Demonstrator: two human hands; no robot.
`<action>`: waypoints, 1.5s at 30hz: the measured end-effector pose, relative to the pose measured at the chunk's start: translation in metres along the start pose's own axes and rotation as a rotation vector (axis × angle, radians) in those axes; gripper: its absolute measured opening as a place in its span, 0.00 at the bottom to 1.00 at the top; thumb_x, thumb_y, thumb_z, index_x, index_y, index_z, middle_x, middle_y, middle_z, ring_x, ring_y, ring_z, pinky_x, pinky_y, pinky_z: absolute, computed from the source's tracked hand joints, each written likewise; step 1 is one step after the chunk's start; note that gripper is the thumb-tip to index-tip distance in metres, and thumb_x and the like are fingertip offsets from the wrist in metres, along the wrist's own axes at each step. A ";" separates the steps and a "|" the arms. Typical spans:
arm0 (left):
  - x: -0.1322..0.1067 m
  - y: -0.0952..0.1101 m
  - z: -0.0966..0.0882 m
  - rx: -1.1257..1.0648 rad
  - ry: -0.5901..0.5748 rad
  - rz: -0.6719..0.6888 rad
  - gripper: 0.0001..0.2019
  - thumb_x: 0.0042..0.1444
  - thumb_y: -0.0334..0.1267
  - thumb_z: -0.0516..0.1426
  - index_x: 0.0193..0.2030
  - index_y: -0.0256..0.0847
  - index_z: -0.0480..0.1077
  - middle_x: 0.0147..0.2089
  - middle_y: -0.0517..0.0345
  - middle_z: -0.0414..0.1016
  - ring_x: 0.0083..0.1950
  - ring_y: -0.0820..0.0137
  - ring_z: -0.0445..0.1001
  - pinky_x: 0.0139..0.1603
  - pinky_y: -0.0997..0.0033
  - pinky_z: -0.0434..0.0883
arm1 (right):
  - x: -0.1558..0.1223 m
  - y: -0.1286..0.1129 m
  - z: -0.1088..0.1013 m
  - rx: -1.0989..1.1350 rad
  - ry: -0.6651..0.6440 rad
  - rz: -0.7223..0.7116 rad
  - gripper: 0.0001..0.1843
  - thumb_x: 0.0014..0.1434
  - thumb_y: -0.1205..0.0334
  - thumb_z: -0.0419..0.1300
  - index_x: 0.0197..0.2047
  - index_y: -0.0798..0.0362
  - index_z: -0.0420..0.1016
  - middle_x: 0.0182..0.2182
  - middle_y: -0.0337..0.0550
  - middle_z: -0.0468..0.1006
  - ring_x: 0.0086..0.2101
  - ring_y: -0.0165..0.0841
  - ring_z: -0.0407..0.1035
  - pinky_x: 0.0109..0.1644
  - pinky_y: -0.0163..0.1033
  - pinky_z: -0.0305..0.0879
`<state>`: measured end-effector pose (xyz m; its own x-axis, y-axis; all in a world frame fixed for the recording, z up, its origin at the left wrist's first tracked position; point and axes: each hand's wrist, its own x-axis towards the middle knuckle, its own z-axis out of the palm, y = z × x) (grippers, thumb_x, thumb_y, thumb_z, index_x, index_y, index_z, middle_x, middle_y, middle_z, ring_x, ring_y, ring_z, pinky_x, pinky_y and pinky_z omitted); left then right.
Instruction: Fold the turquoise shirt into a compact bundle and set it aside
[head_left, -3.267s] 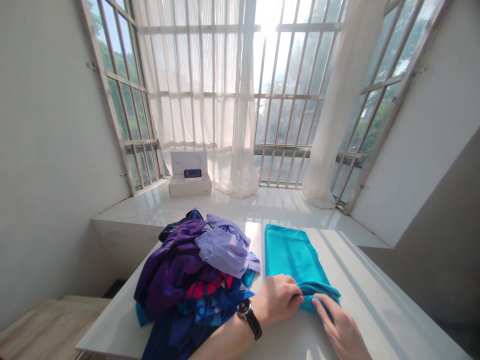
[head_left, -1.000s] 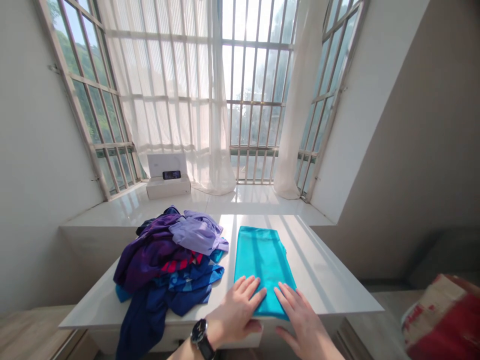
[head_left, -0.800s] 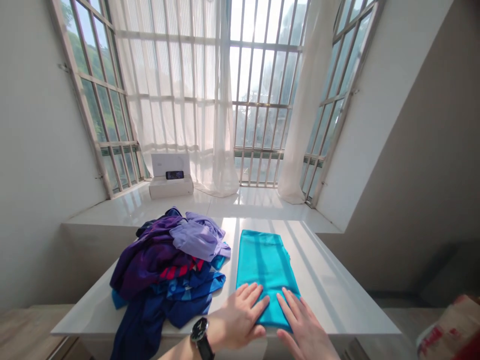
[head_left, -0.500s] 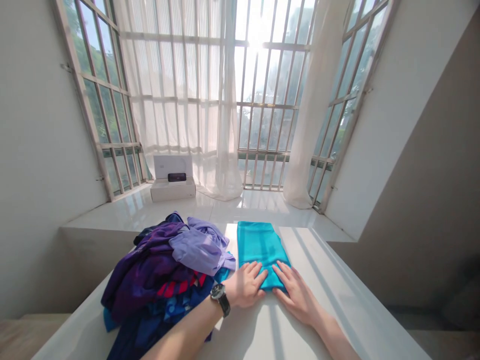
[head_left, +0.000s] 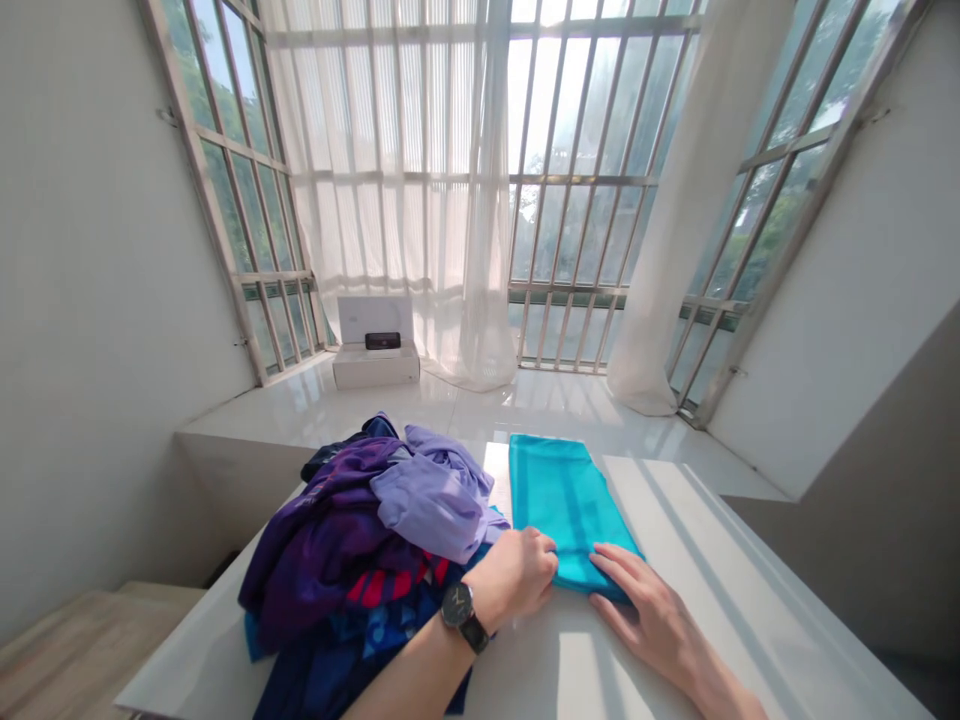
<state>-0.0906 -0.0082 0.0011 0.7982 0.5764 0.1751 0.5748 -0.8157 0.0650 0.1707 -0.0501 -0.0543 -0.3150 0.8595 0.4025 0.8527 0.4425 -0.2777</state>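
Observation:
A folded turquoise garment (head_left: 562, 500) lies flat on the white table, its long sides running away from me. My left hand (head_left: 521, 572), with a black-strapped watch (head_left: 463, 612) on its wrist, has its fingers curled closed at the near left corner of the cloth; the fingertips are partly hidden. Stretched out over the near right corner is my right hand (head_left: 643, 600), fingers resting on the fabric and thumb on the table side. Left of the garment is a heap of crumpled clothes: a lavender piece (head_left: 435, 500) on top and a dark purple one (head_left: 322, 540) beneath.
The white table (head_left: 720, 600) carries the clothes. Behind it, a tiled window ledge (head_left: 465, 405) holds an open white box (head_left: 375, 368) with a small black device (head_left: 382, 341) on it. Sheer curtains (head_left: 480, 250) hang before the barred windows.
My left hand has gone from lying flat on the garment to closed fingers at its near left corner. My right hand stays at the right corner. The view has shifted, moving everything rightward.

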 end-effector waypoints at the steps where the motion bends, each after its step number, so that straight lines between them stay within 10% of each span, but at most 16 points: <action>1: -0.001 0.001 0.000 -0.005 0.001 -0.014 0.04 0.62 0.33 0.59 0.38 0.38 0.76 0.43 0.51 0.81 0.45 0.60 0.80 0.41 0.66 0.77 | 0.001 -0.002 0.001 -0.010 0.007 0.006 0.23 0.63 0.51 0.63 0.58 0.49 0.80 0.59 0.53 0.79 0.58 0.49 0.74 0.61 0.54 0.74; 10: 0.005 0.003 -0.005 -0.151 0.023 -0.304 0.11 0.67 0.37 0.52 0.49 0.40 0.73 0.40 0.48 0.84 0.39 0.57 0.83 0.40 0.62 0.77 | 0.011 -0.007 0.013 -0.136 0.092 -0.042 0.19 0.63 0.55 0.60 0.55 0.51 0.81 0.51 0.53 0.84 0.49 0.48 0.80 0.54 0.52 0.78; 19: -0.001 -0.010 -0.015 -0.225 -0.048 -0.233 0.15 0.59 0.48 0.63 0.50 0.47 0.75 0.47 0.53 0.83 0.46 0.56 0.82 0.44 0.65 0.76 | -0.002 0.024 0.002 -0.106 0.185 -0.084 0.20 0.62 0.66 0.53 0.52 0.45 0.81 0.46 0.43 0.86 0.45 0.41 0.81 0.49 0.46 0.81; 36: 0.006 -0.023 0.002 -0.419 0.093 -0.473 0.12 0.70 0.47 0.55 0.40 0.42 0.72 0.36 0.55 0.81 0.38 0.65 0.78 0.34 0.72 0.64 | 0.005 0.016 -0.016 0.307 0.253 0.434 0.29 0.55 0.30 0.60 0.36 0.48 0.80 0.20 0.34 0.75 0.21 0.32 0.67 0.27 0.35 0.67; 45: 0.007 -0.018 0.001 -0.380 0.076 -0.584 0.13 0.71 0.48 0.55 0.43 0.41 0.73 0.41 0.50 0.82 0.43 0.61 0.80 0.39 0.70 0.67 | 0.007 0.012 -0.011 0.314 0.160 0.575 0.31 0.54 0.26 0.58 0.38 0.46 0.79 0.24 0.35 0.77 0.29 0.37 0.74 0.33 0.36 0.69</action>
<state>-0.0953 0.0109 0.0000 0.3552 0.9319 0.0737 0.7918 -0.3419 0.5061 0.1838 -0.0419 -0.0452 0.2392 0.9428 0.2321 0.6966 -0.0002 -0.7174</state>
